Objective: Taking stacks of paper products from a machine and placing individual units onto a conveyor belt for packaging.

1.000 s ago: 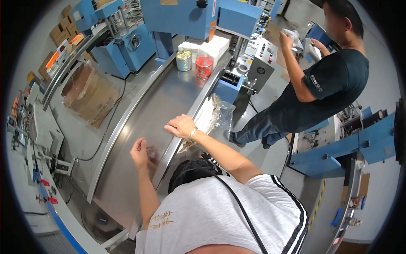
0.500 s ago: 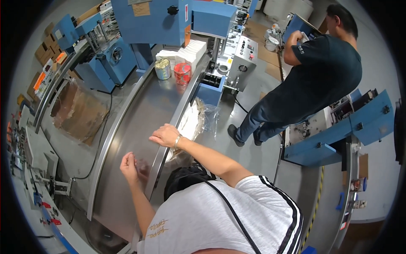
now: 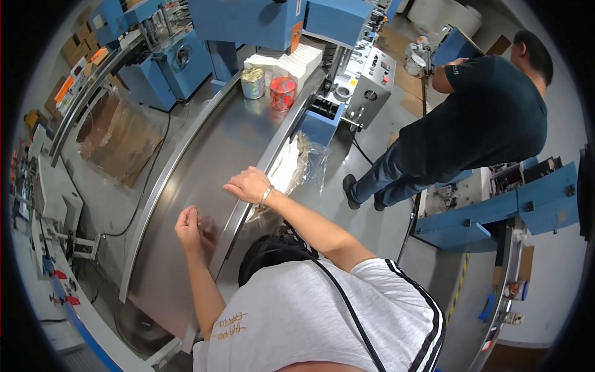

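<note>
A long metal chute (image 3: 211, 155) with raised rims runs away from me toward a blue machine. My left hand (image 3: 188, 227) is over its near part, fingers curled in with the thumb against them; nothing shows in it. Farther along, my right hand (image 3: 249, 185) rests palm down by the chute's right rim, fingers loosely stretched to the left and holding nothing. A bracelet (image 3: 266, 196) circles the right wrist. At the far end stand a gold and pale blue can (image 3: 253, 84) and a red patterned can (image 3: 283, 93), with stacked white folded sheets (image 3: 291, 64) behind them.
A blue machine (image 3: 248, 25) spans the chute's far end, with a grey control box (image 3: 374, 87) at its right. Clear plastic with white material (image 3: 291, 164) lies beside the chute. Another person (image 3: 477, 115) stands at the right. A plastic-wrapped brown sheet (image 3: 118, 136) lies left.
My view has shifted, so the machine and cans appear farther right and slightly lower. Both hands keep nearly the same place and pose. The other person's arm sits closer to the body.
</note>
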The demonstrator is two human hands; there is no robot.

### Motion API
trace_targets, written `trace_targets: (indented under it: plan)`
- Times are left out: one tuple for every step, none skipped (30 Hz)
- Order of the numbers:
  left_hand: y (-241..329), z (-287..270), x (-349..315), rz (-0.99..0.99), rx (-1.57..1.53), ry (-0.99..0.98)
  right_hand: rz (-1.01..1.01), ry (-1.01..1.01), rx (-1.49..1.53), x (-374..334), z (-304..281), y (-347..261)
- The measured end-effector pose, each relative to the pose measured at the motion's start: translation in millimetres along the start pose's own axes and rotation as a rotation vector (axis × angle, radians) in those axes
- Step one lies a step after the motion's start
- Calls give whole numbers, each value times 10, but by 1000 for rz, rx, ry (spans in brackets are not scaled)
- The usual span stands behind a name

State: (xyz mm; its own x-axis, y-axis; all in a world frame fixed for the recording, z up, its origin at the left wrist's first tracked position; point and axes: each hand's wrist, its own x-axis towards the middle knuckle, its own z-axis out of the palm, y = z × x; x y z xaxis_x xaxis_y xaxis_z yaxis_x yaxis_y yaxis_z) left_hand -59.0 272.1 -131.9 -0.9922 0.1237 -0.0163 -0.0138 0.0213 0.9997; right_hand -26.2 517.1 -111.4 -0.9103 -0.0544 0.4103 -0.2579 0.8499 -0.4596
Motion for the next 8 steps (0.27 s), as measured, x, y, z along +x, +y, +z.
trace_targets:
  plan:
    - [12, 2, -5, 0, 10, 2, -1, -6, 6, 4, -2, -6]
    - [15, 3, -6, 0, 20, 2, 8, -12, 11, 4, -6, -7]
    - [10, -3, -4, -5, 22, 5, 18, -17, 15, 6, -7, -7]
    - [5, -8, -1, 5, 29, 2, 19, -21, 18, 9, -6, -6]
    - [0, -19, 0, 16, 36, 0, 16, -24, 13, 15, -1, -11]
    - [0, -24, -1, 12, 38, 2, 13, -26, 8, 18, 1, -18]
    - [6, -25, -6, 8, 61, 2, 21, -18, 18, 13, -5, -29]
    - [17, -27, -2, 6, 84, 3, 26, -10, 28, 16, -16, -44]
